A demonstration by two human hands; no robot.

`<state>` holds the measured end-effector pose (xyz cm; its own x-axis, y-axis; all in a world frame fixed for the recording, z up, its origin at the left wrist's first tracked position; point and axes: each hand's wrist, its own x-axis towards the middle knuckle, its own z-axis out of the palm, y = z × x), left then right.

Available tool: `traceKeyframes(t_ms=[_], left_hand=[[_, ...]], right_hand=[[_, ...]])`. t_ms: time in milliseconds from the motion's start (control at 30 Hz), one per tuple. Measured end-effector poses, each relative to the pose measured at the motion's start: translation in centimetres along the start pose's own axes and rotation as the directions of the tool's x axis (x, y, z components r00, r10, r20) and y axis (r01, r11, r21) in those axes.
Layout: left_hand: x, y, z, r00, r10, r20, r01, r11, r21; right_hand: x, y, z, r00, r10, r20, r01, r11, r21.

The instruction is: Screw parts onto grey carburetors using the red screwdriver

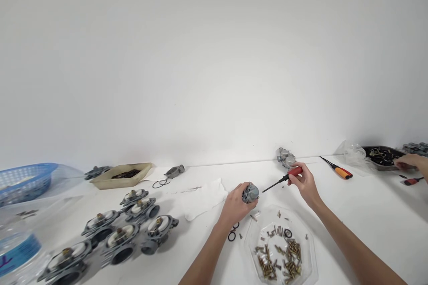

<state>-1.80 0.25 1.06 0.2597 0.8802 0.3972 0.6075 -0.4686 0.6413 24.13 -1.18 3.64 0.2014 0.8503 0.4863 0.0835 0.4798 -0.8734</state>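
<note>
My left hand [236, 207] is closed round a small grey metal carburetor part [250, 193], held just above the white table [368, 213]. My right hand [304, 183] grips a screwdriver [284, 178] by its red handle. The black shaft points left and down toward the grey part, its tip a short way from it. Below both hands lies a clear plastic tray [249, 242] holding several brass screws and a black O-ring. Two black O-rings [233, 233] lie on the table by my left wrist.
Several assembled grey carburetors [120, 229] stand at the left. A beige tray [122, 174], a blue basket [23, 182] and a white cloth [200, 198] lie behind. An orange-handled screwdriver [337, 169] and another carburetor [286, 157] sit near the wall. Another person's hand [409, 161] reaches a black tray [381, 156] at far right.
</note>
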Motion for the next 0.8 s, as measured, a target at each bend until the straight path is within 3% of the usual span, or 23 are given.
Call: traceKeyframes(t_ms=[267, 800], left_hand=[[0.03, -0.21, 0.1, 1.0, 0.002, 0.017, -0.003, 1.0, 0.029], [-0.05, -0.01, 0.02, 0.999, -0.03, 0.04, 0.028, 0.998, 0.057]], right_hand=[[-0.24, -0.09, 0.41, 0.998, -0.001, 0.069, 0.005, 0.998, -0.06], [-0.38, 0.14, 0.47, 0.994, 0.023, 0.107, -0.021, 1.0, -0.02]])
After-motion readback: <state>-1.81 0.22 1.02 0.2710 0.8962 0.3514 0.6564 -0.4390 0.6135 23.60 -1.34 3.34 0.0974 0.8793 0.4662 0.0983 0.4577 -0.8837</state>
